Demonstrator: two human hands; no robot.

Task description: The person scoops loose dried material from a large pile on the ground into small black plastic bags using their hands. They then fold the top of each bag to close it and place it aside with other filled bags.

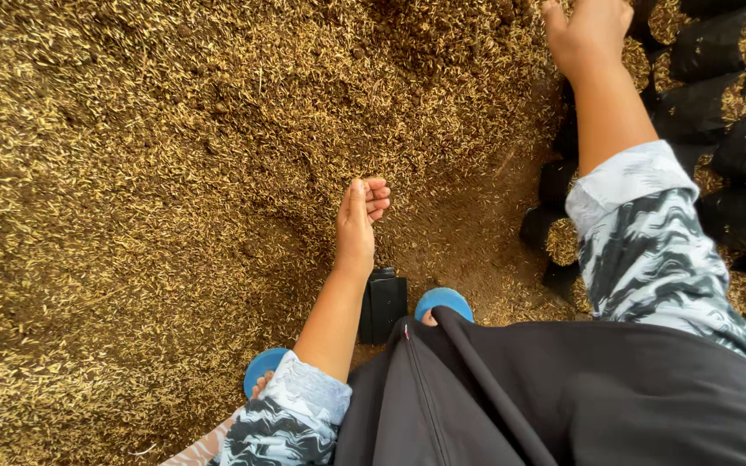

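Cloth, dark and folded, fills the near edge of the view: the person's black garment (563,397), with patterned blue-grey sleeves (291,418) on both arms. Just past it, two blue sandal toes (444,302) stand on the ground, and a small black box-like object (383,304) sits between them, touching the dirt. Above that, the left hand (360,220) hangs over the husk pile (148,173), fingers curled inward in a loose cup; whether any husk lies inside cannot be told. The pile of golden-brown husk spreads across the whole left and middle of the ground, darker and damper toward the top centre. Farther off, at the right edge, the right hand (587,33) reaches to the rows of black bags filled with husk (718,103), its fingers closed around the top of one; the bag's mouth is hidden beneath the hand.
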